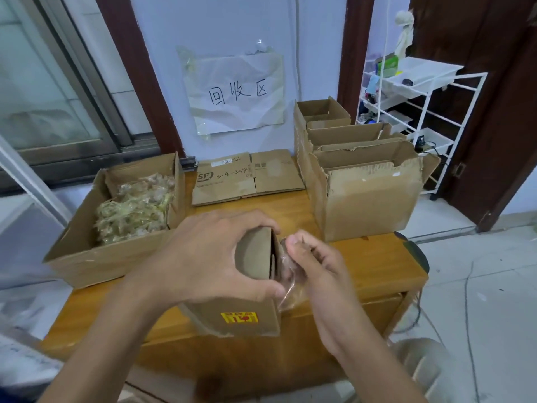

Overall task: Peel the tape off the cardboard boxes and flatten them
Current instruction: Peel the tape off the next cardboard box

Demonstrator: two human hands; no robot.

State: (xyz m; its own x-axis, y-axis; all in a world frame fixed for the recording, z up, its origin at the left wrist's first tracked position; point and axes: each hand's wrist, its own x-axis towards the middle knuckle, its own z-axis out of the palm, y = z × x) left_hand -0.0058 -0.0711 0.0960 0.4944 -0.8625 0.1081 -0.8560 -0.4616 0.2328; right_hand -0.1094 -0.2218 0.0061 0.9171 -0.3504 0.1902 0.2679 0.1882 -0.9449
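A small cardboard box (241,318) with a yellow and red sticker stands at the near edge of the wooden table (374,266). My left hand (209,257) grips its top end, fingers curled over the flap. My right hand (316,263) pinches a strip of clear tape (290,289) that hangs off the box's right side. A flattened box (247,177) with handwriting lies at the back of the table. Three open boxes (366,196) stand one behind another at the back right.
An open box (96,257) filled with crumpled used tape sits on the table's left. A paper sign (236,91) is taped to the wall behind. A white wire rack (418,112) stands at the right by a dark door. Tiled floor lies right of the table.
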